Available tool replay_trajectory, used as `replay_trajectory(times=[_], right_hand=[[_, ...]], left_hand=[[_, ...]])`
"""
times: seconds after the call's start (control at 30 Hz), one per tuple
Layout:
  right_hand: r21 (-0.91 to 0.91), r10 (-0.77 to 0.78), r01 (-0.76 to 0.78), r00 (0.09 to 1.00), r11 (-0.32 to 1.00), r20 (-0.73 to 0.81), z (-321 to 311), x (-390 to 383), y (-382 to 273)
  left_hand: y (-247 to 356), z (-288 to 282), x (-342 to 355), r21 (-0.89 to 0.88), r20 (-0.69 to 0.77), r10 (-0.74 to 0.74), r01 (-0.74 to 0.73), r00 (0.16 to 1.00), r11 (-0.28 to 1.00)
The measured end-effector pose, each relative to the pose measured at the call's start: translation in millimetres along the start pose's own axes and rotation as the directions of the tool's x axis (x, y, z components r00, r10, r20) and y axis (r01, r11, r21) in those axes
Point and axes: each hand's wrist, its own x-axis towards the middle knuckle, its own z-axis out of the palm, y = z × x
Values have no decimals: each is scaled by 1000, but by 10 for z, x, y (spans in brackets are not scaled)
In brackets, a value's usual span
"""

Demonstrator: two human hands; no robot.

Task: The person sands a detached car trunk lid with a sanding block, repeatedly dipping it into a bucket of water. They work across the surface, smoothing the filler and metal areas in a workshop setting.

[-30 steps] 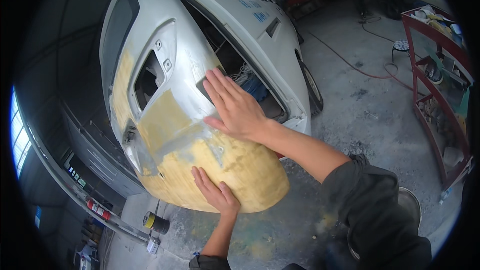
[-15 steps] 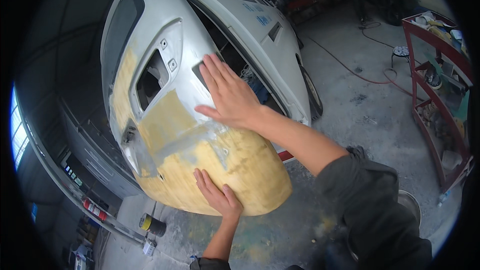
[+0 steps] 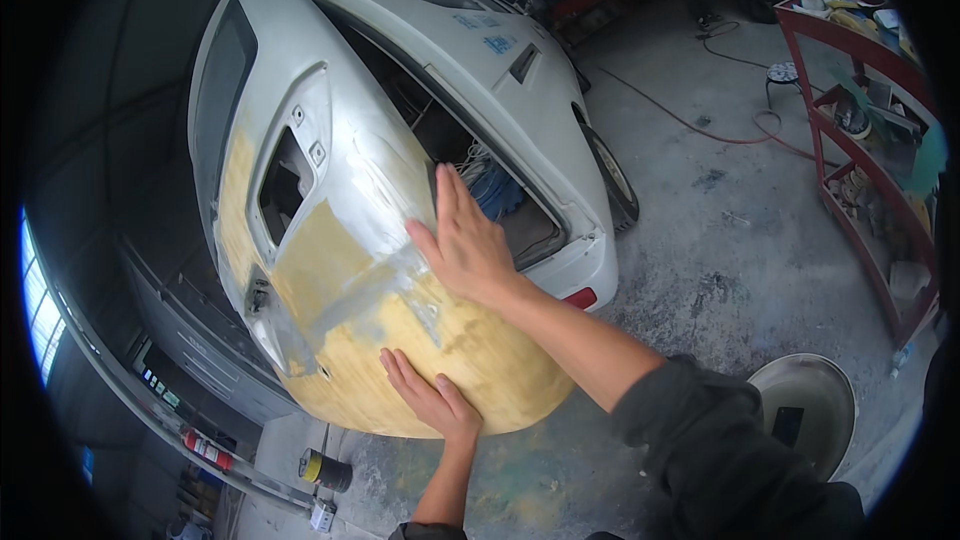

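Note:
The partly raised tailgate (image 3: 350, 310) of a light-coloured car spans the middle, with yellow body filler, grey patches and a bare silver stretch. My right hand (image 3: 470, 240) lies against its right edge with fingers stretched. A thin dark-grey sheet, apparently sandpaper (image 3: 433, 180), shows in a sliver beside its fingers; the rest is hidden under the hand. Lower down, my left hand (image 3: 435, 400) rests flat on the yellow filler, fingers extended, with nothing in it.
Behind the tailgate is the open car body (image 3: 530, 90), with cables inside. A red shelf rack (image 3: 800, 70) stands at right, near a hose (image 3: 690, 135) and stool (image 3: 782, 73). A round basin (image 3: 850, 410) sits by my right sleeve; a black-and-yellow can (image 3: 326, 470) stands lower left.
My right hand has slid down and rightward to the tailgate's edge, the grey sheet moving with it. My left hand stays on the filler. The view has shifted, showing more of the basin.

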Motion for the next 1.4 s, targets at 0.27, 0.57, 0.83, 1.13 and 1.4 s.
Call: replay_trajectory(times=[0.27, 0.57, 0.83, 1.13, 1.4], right_hand=[[-79, 4, 2, 997, 997, 72, -287, -1753, 484], [-167, -287, 299, 954, 940, 91, -138, -889, 195], [-68, -267, 267, 964, 961, -1, -64, 688, -58], [-45, -445, 443, 894, 895, -54, -57, 495, 256], [-77, -467, 464, 884, 882, -22, -155, 512, 292]], left_hand=[[22, 2, 2, 17, -11, 1, 0, 1000, 1000], [-58, -30, -8, 9, -15, -3, 3, 1000, 1000], [-9, -18, 12, 8, -22, 3, -2, 1000, 1000], [-14, -21, 12, -1, -11, -15, 15, 1000, 1000], [-34, -17, 7, 1, -18, -4, 4, 1000, 1000]])
